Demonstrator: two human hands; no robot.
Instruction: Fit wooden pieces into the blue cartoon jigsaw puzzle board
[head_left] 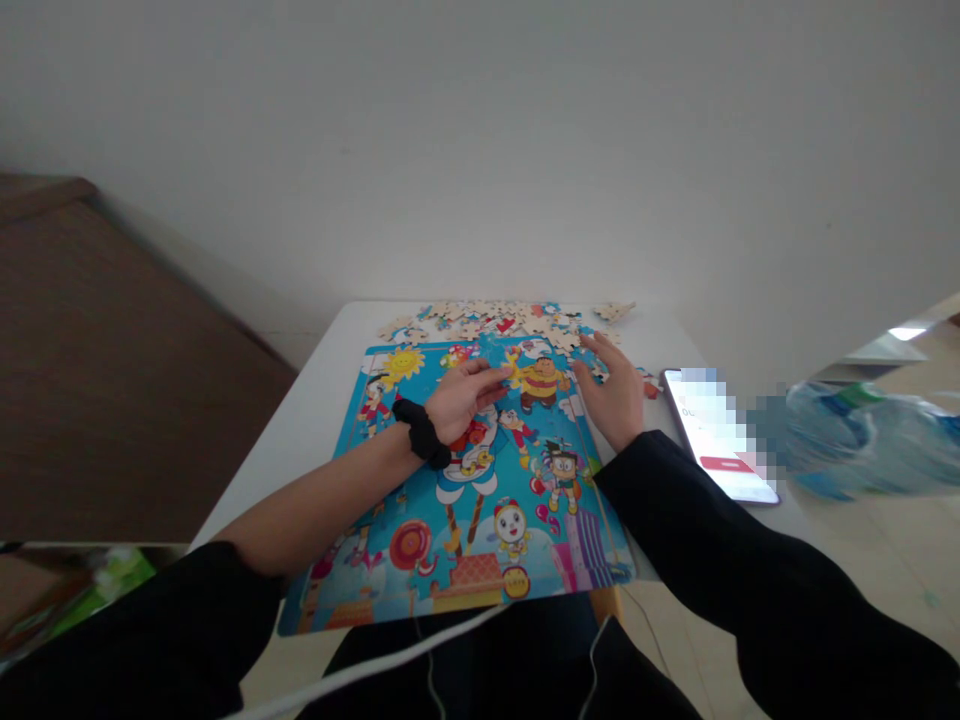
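A cartoon jigsaw puzzle board [442, 520], mostly blue, lies on the small white table. Over its upper middle is my left hand [466, 398], with a black scrunchie [421, 432] on the wrist. Its thumb and fingers are drawn together, and whatever may be between them is too small to make out. My right hand [616, 398] is at the board's upper right edge, thumb and fingers apart, holding nothing I can see. Its fingertips are close to the loose jigsaw pieces [536, 322] heaped behind the board, many with the bare wood side up.
To the right, a lit phone [716, 440] lies on the white table [289, 425]. Behind rises a pale wall [480, 150]. A brown wooden panel [112, 380] stands at left, clear plastic wrapping [877, 440] at right. A white cable [390, 660] crosses in front.
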